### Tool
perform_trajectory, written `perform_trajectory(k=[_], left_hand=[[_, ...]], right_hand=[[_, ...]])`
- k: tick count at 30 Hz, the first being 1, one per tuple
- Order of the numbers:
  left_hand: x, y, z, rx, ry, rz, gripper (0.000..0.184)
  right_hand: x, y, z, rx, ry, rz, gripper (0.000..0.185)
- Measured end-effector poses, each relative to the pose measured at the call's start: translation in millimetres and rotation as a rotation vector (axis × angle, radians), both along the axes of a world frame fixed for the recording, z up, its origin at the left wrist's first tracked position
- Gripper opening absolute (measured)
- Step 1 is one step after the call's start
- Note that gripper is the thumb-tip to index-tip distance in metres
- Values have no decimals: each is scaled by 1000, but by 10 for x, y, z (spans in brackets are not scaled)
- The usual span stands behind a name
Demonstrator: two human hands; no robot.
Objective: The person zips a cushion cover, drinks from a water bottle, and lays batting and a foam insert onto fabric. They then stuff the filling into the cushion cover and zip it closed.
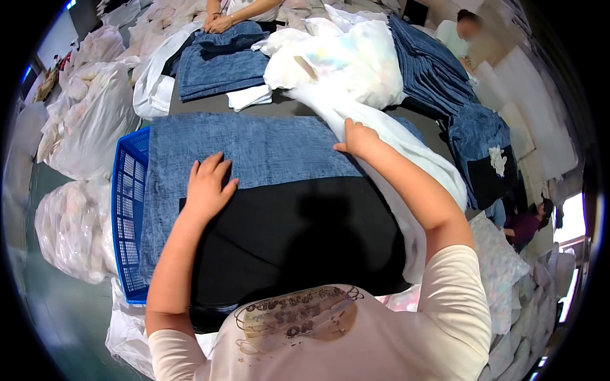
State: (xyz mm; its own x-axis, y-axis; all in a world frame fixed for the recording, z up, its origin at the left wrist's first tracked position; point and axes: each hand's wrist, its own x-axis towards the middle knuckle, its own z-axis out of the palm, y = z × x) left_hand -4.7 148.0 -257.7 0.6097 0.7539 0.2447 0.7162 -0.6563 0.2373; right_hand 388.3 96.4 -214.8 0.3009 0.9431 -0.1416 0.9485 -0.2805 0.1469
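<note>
A piece of blue denim-look fabric lies spread before me, with a black panel along its near side. My left hand rests on the blue fabric near its border with the black, fingers spread. At the fabric's right edge, my right hand is closed on a white plastic sheet; its fingertips are partly hidden. The sheet runs from the far side down under my right forearm. A blue plastic basket stands under the left edge of the fabric.
Across the table, folded blue fabric lies under another person's hands. White bags and a denim stack sit at the back. Filled plastic bags stand on the floor at left. Other people are at right.
</note>
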Motion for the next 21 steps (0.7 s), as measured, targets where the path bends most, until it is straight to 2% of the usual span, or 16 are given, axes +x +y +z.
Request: perform_trajectory(k=[3, 5, 7, 9, 10, 11, 12, 13, 15, 16, 17, 18, 19, 20, 21], left_hand=[[27, -139, -284, 46, -35, 36, 54], [45, -180, -257, 6, -75, 59, 55], [-50, -61, -331, -186, 13, 5, 53], [211, 160, 142, -157, -337, -184, 52], [203, 358, 22, 105, -271, -237, 54], [91, 268, 196, -337, -228, 80, 63], [78, 325, 549, -668, -326, 221, 67], [120, 508, 805, -999, -423, 361, 71], [45, 1135, 88, -499, -652, 188, 74], [105, 1240, 35, -403, -516, 212, 66], [271, 1100, 221, -404, -584, 152, 59], [463, 1084, 139, -352, -729, -36, 57], [587, 1051, 129, -148, -670, -279, 55], [663, 961, 212, -96, -549, -457, 53], [745, 910, -84, -109, -417, -478, 50]], right_hand=[[123, -8, -181, 35, 27, 83, 35], [94, -72, -139, -21, -32, 129, 24], [81, -96, -163, -72, -58, 169, 20], [87, 1, -234, -110, -58, 211, 18], [41, 55, -142, -101, -13, 346, 15], [-41, 94, 18, -96, 35, 483, 14], [-120, 148, 114, -92, 90, 616, 14], [-182, 260, 127, -167, 415, 556, 13], [-345, 553, 115, -333, 1049, 384, 12], [-483, 671, 96, -361, 1115, 352, 12], [-662, 782, 65, -390, 1180, 316, 12], [-831, 892, 36, -420, 1243, 277, 12], [-983, 986, 14, -544, 1126, 348, 15], [-1156, 1055, 22, -733, 1089, 299, 20], [-1298, 1128, 67, -922, 1044, 245, 25]])
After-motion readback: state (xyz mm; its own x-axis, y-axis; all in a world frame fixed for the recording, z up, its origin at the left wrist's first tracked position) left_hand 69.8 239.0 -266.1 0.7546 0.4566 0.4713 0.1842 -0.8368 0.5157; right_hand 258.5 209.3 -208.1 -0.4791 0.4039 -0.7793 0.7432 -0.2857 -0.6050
